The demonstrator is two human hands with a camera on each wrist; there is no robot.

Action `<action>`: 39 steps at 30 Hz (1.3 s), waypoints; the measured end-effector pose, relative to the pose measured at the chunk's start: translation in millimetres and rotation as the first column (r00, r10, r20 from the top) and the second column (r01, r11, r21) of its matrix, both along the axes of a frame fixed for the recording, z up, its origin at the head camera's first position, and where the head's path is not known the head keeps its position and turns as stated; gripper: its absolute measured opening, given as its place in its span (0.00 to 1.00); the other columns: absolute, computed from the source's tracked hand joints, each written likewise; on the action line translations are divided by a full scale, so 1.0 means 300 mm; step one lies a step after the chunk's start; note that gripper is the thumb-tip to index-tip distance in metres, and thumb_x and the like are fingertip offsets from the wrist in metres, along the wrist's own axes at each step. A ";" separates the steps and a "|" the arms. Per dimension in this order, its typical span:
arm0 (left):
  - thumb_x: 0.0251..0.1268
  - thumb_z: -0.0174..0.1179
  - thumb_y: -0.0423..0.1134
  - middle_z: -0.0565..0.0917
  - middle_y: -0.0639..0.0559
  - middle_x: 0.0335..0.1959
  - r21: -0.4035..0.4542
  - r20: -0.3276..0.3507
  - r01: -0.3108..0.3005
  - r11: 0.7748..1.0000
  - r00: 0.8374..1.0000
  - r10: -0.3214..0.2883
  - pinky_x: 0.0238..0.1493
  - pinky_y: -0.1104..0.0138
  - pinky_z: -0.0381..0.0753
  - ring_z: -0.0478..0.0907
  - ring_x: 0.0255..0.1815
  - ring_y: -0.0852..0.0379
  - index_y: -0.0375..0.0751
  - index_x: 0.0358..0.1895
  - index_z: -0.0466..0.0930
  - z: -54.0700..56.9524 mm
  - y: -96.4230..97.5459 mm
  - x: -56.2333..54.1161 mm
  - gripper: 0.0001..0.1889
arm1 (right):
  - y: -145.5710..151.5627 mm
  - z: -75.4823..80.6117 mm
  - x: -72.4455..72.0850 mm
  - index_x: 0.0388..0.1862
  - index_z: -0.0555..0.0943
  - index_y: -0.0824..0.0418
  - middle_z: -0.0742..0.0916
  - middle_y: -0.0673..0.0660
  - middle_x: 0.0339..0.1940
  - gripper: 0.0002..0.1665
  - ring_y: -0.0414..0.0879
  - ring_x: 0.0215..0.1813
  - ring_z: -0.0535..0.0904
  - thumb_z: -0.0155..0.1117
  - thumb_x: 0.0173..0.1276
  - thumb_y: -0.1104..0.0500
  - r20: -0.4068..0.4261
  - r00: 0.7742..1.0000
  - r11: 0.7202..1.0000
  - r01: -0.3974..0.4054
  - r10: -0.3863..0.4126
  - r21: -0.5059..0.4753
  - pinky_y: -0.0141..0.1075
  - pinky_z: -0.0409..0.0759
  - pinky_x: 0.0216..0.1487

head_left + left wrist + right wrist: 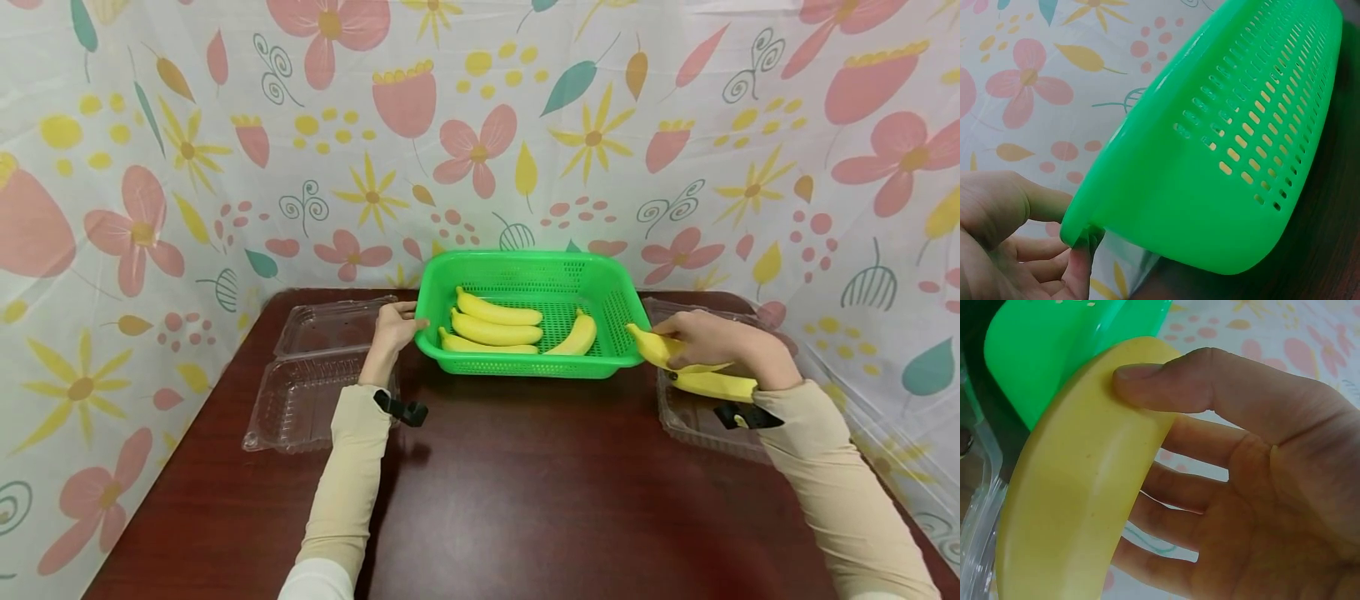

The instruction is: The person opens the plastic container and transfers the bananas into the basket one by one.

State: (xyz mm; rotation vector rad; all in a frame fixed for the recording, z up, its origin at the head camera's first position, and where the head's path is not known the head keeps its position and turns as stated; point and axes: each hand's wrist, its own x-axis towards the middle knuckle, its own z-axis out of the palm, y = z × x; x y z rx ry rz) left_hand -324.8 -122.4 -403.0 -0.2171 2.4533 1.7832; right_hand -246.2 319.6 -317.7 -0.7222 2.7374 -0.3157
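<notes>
In the head view a green basket (525, 367) with perforated walls stands at the back of the table, with several yellow bananas (497, 333) lying in it. My left hand (396, 325) holds the basket's left rim; the left wrist view shows the thumb and fingers pinching that green edge (1141, 140). Just off the basket's right end, my right hand (716, 342) grips a banana (651, 346), its thumb pressed on the peel (1079, 481) in the right wrist view. Below that hand another banana (716, 386) is at the clear plastic box (686, 421); the wrist partly hides it.
At the left stands an open clear plastic box (300, 400), its lid (330, 325) laid back behind it. The dark red-brown table (525, 483) stretches toward me. A flower-print curtain (480, 100) hangs close behind the basket and along both sides.
</notes>
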 end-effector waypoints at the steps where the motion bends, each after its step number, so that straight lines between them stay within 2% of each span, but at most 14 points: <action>1: 0.64 0.61 0.30 0.78 0.36 0.59 -0.001 -0.001 0.001 1.000 1.000 -0.001 0.59 0.56 0.79 0.76 0.60 0.42 0.35 0.67 0.70 0.000 0.000 0.000 0.27 | -0.005 0.001 -0.001 0.41 0.83 0.55 0.76 0.47 0.23 0.16 0.40 0.26 0.68 0.67 0.53 0.68 -0.006 1.000 1.000 -0.001 0.001 0.002 0.31 0.67 0.29; 7: 0.63 0.61 0.30 0.78 0.36 0.59 -0.001 -0.003 0.002 1.000 1.000 -0.002 0.58 0.57 0.79 0.77 0.59 0.42 0.35 0.67 0.70 -0.004 -0.002 -0.003 0.27 | -0.032 0.006 -0.003 0.49 0.83 0.59 0.77 0.48 0.26 0.22 0.41 0.28 0.69 0.66 0.53 0.68 -0.023 1.000 1.000 0.012 -0.012 0.012 0.32 0.68 0.31; 13: 0.63 0.61 0.30 0.78 0.36 0.59 -0.005 -0.006 -0.002 1.000 1.000 0.002 0.58 0.57 0.79 0.77 0.59 0.42 0.35 0.67 0.71 -0.004 -0.003 -0.005 0.27 | -0.055 0.008 -0.012 0.37 0.82 0.54 0.74 0.49 0.24 0.14 0.41 0.27 0.68 0.65 0.52 0.69 -0.018 1.000 1.000 0.003 -0.004 -0.013 0.32 0.67 0.30; 23: 0.65 0.60 0.30 0.77 0.36 0.60 0.004 -0.003 0.005 1.000 1.000 -0.005 0.59 0.56 0.79 0.76 0.60 0.42 0.33 0.66 0.70 -0.001 -0.002 0.000 0.26 | -0.092 0.000 -0.036 0.42 0.84 0.56 0.75 0.50 0.26 0.19 0.43 0.32 0.68 0.65 0.50 0.69 -0.073 0.997 1.000 -0.007 0.007 -0.006 0.33 0.67 0.33; 33: 0.65 0.60 0.30 0.77 0.35 0.60 -0.002 -0.013 0.006 1.000 1.000 -0.006 0.59 0.56 0.79 0.76 0.60 0.41 0.34 0.66 0.71 -0.001 0.002 0.004 0.25 | -0.117 -0.003 -0.039 0.32 0.82 0.52 0.74 0.50 0.23 0.14 0.42 0.29 0.68 0.63 0.51 0.70 -0.085 0.996 0.999 -0.020 0.017 -0.037 0.32 0.67 0.30; 39: 0.65 0.60 0.29 0.78 0.36 0.59 -0.001 -0.010 0.000 1.000 1.000 0.000 0.59 0.56 0.79 0.77 0.59 0.42 0.34 0.66 0.71 0.000 0.003 0.004 0.26 | -0.124 -0.012 -0.056 0.36 0.83 0.57 0.73 0.49 0.22 0.16 0.41 0.28 0.66 0.65 0.48 0.72 -0.174 0.982 0.996 -0.085 0.080 -0.022 0.32 0.64 0.30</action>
